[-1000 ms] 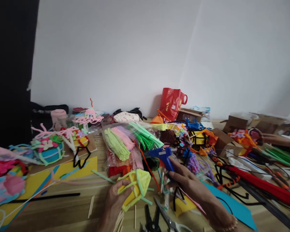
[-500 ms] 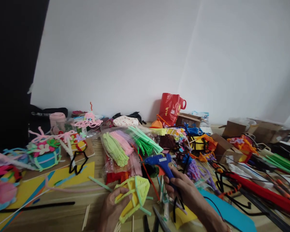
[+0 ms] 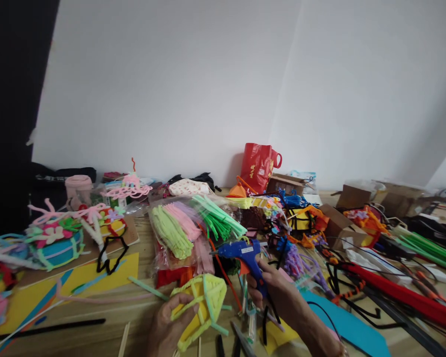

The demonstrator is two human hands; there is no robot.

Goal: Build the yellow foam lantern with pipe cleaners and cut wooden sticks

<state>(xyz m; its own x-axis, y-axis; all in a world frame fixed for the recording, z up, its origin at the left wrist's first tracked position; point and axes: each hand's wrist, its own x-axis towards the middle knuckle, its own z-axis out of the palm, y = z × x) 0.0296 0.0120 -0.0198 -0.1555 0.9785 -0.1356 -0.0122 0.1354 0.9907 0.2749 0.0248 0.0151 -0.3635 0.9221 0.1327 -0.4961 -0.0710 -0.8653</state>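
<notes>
Left hand (image 3: 170,325) is closed around a yellow pipe-cleaner frame (image 3: 204,302), palm up-ish, and just beside it, right hand (image 3: 277,292) grips a blue glue gun (image 3: 243,253) — wrist angled in, gun pointing left.

This is a craft workroom: a wooden worktop (image 3: 134,310) against a white wall (image 3: 171,99) is crowded with bagged pipe cleaners (image 3: 171,233), coloured card (image 3: 342,317), a blue hot glue gun (image 3: 241,250), cardboard boxes (image 3: 353,197) and colourful pipe-cleaner crafts (image 3: 54,243).
</notes>
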